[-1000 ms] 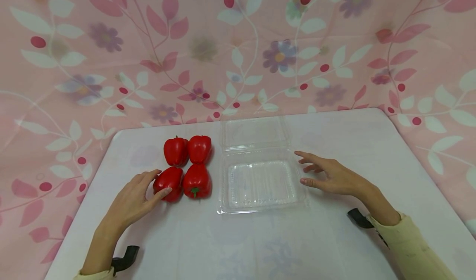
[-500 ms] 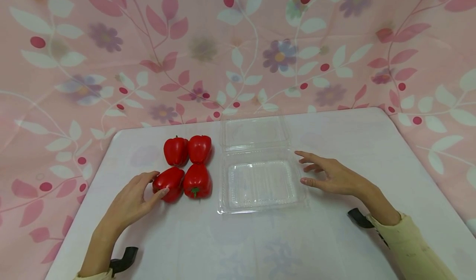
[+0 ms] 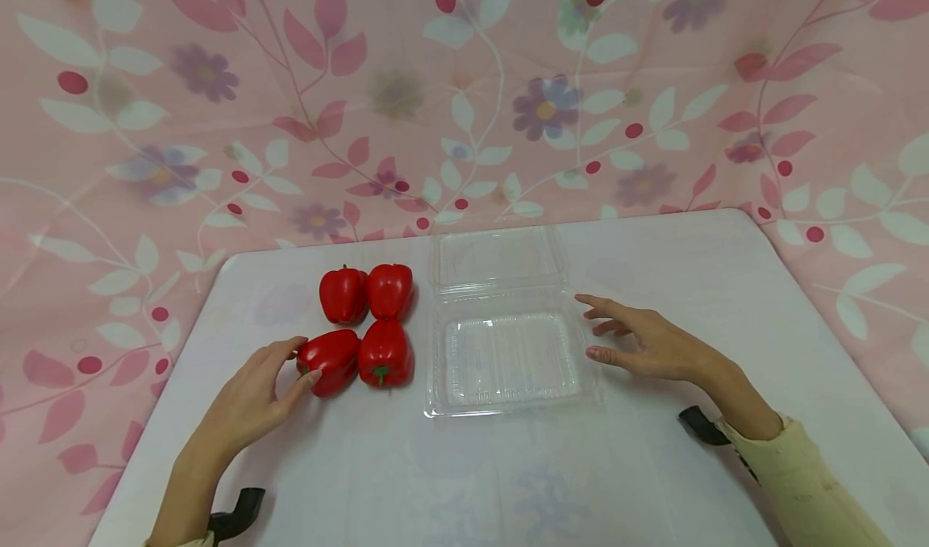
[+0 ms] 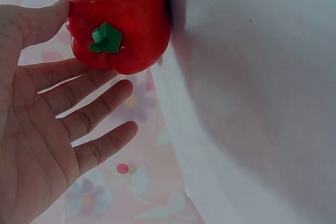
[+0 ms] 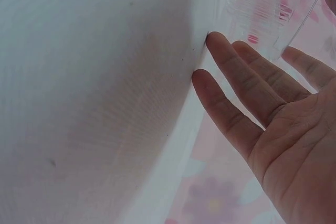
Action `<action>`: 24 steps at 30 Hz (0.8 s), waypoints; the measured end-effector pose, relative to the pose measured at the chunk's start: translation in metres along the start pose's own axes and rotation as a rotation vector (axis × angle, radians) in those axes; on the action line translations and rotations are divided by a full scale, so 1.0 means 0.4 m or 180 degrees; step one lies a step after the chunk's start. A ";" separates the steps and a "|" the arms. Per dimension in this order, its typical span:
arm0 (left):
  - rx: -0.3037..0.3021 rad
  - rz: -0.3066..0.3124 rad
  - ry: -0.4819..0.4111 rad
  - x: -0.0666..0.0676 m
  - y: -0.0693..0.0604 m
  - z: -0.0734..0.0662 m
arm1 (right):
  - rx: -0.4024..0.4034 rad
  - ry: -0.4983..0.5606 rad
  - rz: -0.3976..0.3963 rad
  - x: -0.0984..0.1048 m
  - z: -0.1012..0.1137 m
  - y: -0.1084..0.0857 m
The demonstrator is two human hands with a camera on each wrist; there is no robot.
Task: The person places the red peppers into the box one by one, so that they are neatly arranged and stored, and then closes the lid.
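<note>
Four-lobed red bell peppers stand in a cluster on the left of the table. The nearest-left bell pepper [image 3: 330,361] lies on its side, its green stem [image 4: 106,39] toward my left hand [image 3: 243,398]. In the left wrist view that hand's thumb and first fingers touch the pepper's stem end, the other fingers straight and spread. Beside it lies another bell pepper [image 3: 385,355]; two more, a back-left pepper [image 3: 343,295] and a back-right pepper [image 3: 390,291], sit behind. My right hand [image 3: 649,344] rests at the right edge of a clear plastic clamshell box [image 3: 508,406], fingers relaxed, holding nothing.
The box's lid [image 3: 497,258] lies folded back toward the floral curtain [image 3: 464,111] behind the white table [image 3: 493,482]. Black curved pieces, a left one [image 3: 239,515] and a right one [image 3: 700,426], stick out at the wrists.
My left hand has drawn slightly left and toward me. The nearest-left bell pepper has turned a little, its stem end now further left. The right hand and box have stayed put.
</note>
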State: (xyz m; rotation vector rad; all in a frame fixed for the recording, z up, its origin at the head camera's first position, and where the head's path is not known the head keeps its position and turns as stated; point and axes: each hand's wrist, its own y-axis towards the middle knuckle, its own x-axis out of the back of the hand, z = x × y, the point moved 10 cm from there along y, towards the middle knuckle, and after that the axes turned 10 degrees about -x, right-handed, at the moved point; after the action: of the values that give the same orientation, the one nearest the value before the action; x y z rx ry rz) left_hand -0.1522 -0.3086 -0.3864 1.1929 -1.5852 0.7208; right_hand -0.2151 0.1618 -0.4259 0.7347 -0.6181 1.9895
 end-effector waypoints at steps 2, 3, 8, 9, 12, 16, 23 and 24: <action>0.0016 0.0007 -0.0017 0.000 -0.003 0.000 | -0.0001 0.0007 0.0005 0.000 0.001 0.000; 0.0029 0.0013 -0.0024 -0.001 -0.004 0.000 | 0.0001 0.0005 0.0006 0.000 0.001 -0.001; 0.0080 0.0038 -0.0039 -0.004 -0.007 0.002 | -0.0006 0.0002 0.0014 -0.001 0.000 0.000; 0.0089 0.0041 -0.0038 -0.005 -0.008 0.003 | -0.0006 0.0004 0.0015 -0.001 -0.001 0.000; 0.0106 0.0041 -0.0035 -0.008 -0.009 0.005 | -0.0009 0.0009 0.0010 0.000 -0.002 0.000; 0.0119 0.0034 -0.0006 -0.011 -0.008 0.007 | 0.0000 0.0012 -0.0002 0.000 -0.003 0.000; 0.0051 -0.0027 0.0019 -0.017 -0.005 0.007 | 0.0037 0.0029 0.0007 0.000 0.002 0.000; 0.0039 -0.0034 0.0019 -0.018 -0.005 0.006 | 0.0050 0.0024 0.0001 0.000 0.002 0.000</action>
State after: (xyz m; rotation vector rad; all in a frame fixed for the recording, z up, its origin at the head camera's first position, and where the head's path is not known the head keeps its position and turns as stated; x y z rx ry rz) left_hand -0.1512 -0.3090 -0.3940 1.2064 -1.5705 0.7275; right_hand -0.2150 0.1611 -0.4255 0.7362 -0.5988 1.9988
